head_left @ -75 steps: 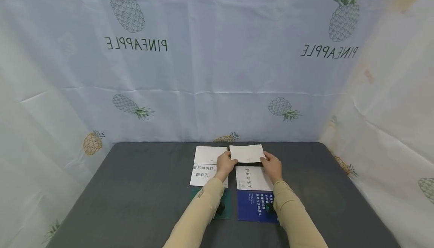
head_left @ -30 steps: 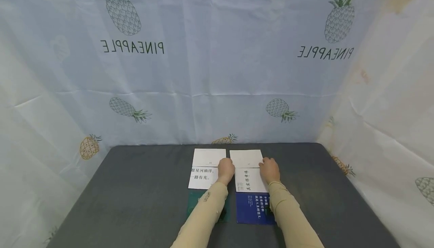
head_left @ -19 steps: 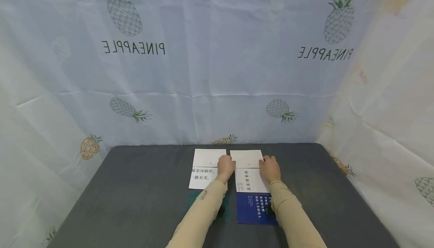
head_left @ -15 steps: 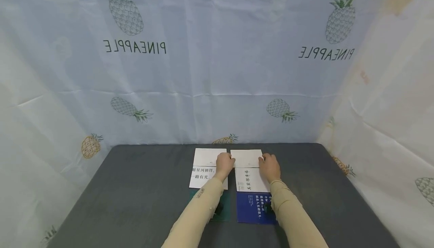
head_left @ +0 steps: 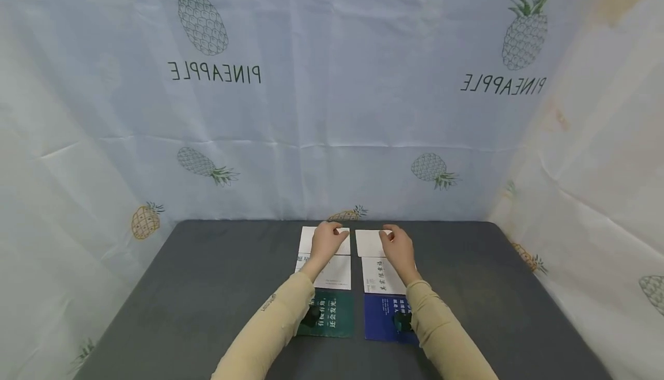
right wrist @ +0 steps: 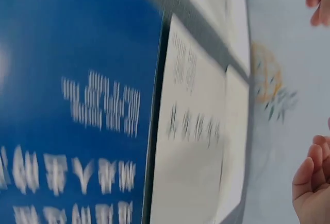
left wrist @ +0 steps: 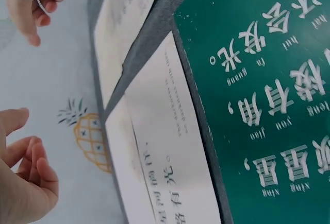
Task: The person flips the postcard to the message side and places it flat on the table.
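In the head view my left hand (head_left: 324,243) hovers over the left column of cards, its fingers loosely curled with nothing between them. My right hand (head_left: 398,248), likewise holding nothing, is above the right column. Beneath the left hand lie a blank white card (head_left: 307,236), a white card with printed lettering (head_left: 337,276) and a green card (head_left: 337,316) with white characters. The right column has a nearly blank white card (head_left: 368,244) at the back, a white card with handwritten-style characters (head_left: 376,285), then a blue card (head_left: 381,311). Both hands appear clear of the cards in the left wrist view.
The dark grey table (head_left: 218,299) carries both columns, with a narrow strip between them. A pineapple-print curtain (head_left: 332,109) hangs behind its far edge and along both sides. Small dark devices sit under the wrists, partly covering the green and blue cards.
Both hands first held the white card, then set it down at the back of the right column. Since half a second ago they have let go and risen, the left hand shifting left, the right slightly left.
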